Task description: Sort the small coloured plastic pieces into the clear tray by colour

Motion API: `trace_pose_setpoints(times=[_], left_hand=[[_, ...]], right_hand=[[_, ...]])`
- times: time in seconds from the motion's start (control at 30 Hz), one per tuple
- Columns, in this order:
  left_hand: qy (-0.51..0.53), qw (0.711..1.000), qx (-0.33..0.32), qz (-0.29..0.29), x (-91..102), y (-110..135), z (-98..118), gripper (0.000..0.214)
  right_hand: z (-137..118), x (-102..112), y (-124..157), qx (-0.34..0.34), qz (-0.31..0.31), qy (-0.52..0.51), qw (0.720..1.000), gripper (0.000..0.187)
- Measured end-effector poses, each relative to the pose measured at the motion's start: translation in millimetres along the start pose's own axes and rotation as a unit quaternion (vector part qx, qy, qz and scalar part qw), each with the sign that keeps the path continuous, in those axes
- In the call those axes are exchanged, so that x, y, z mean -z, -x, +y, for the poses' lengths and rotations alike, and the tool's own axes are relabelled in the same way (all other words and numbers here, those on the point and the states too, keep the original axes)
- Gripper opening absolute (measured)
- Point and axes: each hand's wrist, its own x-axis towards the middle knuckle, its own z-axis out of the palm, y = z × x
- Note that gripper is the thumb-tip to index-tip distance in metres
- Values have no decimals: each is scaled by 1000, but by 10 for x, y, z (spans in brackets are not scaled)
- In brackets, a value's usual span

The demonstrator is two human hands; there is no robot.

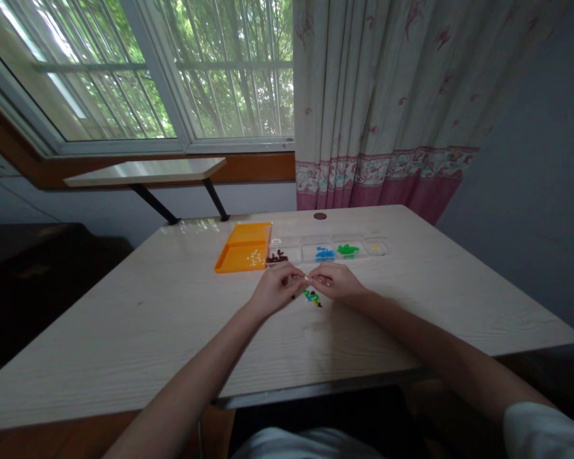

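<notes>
My left hand (276, 288) and my right hand (337, 280) meet above the table, thumbs and fingers pinched together. Between their fingertips shows a small pale piece (307, 277), too tiny to name exactly. Just below is a little cluster of green, blue, yellow and brown pieces (312, 297); whether it lies on the table or hangs from my fingers, I cannot tell. Beyond my hands, a clear compartment tray (294, 251) holds brown pieces (277, 256), blue pieces (324, 254), green pieces (348, 250) and a few yellow pieces (375, 247) in separate sections.
An open orange case (234, 260) with scattered white pieces (255, 258) stands left of the tray. The pale wooden table (172, 344) has a round brown disc (320, 216) near its back edge. A raised shelf (148, 169) on black legs rises at back left, below the window.
</notes>
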Motion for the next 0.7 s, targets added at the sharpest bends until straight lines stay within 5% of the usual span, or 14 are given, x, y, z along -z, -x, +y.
trace_pose_setpoints(times=[0.27, 0.5, 0.7], left_hand=[[5, 1000, 1, -6, -15, 10, -25, 20], [7, 1000, -10, 6, -9, 7, -19, 15], [-17, 992, -5, 124, 53, 13, 53, 13]], right_hand=[[5, -1, 21, 63, 27, 50, 996, 17], [-36, 28, 5, 54, 15, 49, 997, 17], [32, 88, 4, 8, -79, 47, 996, 18]])
